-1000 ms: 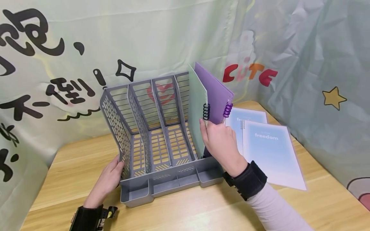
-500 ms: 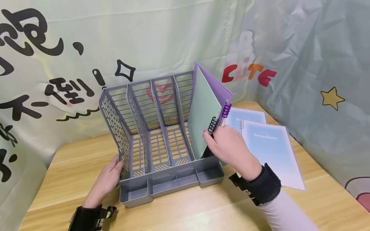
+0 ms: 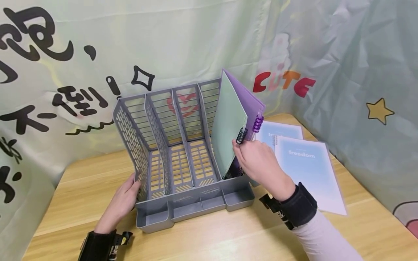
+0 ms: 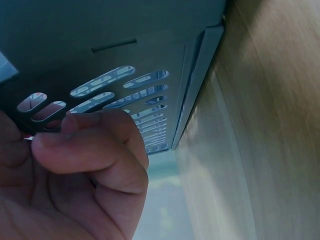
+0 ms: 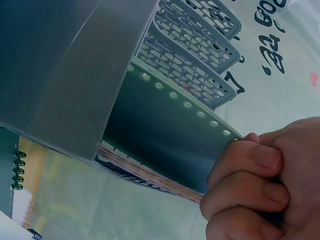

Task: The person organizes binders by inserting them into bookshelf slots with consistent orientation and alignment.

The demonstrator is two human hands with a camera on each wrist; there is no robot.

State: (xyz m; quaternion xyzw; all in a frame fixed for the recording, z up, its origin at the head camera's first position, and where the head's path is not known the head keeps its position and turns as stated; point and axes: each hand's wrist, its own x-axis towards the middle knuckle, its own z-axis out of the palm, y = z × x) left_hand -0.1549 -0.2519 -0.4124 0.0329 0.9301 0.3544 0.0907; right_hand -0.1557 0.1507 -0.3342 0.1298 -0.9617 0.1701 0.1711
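Observation:
A grey file rack point(image 3: 186, 197) with upright dividers and small front bins stands on the table. My left hand point(image 3: 122, 198) holds its perforated left side panel point(image 3: 133, 152); in the left wrist view the curled fingers point(image 4: 95, 150) lie at the slotted wall. My right hand point(image 3: 262, 163) grips a pale green spiral notebook point(image 3: 228, 125) by its spine edge, below the black coil. The notebook stands tilted in the rightmost slot. Just right of it leans a purple notebook point(image 3: 247, 97) with a purple coil. In the right wrist view, curled fingers point(image 5: 242, 187) cover the green notebook's edge.
Two overlapping blue-and-white spiral notebooks marked "freedom" point(image 3: 310, 174) lie on the wooden table point(image 3: 209, 239) to the right of the rack. Low beside the rack, a dark green coil-bound notebook point(image 5: 7, 167) shows partly. A printed cloth point(image 3: 183, 40) hangs behind the table.
The green notebook's coil side has swung right and down, closer to the purple notebook, carried by my right hand. Over the last half second it has barely shifted. My left hand stays on the rack.

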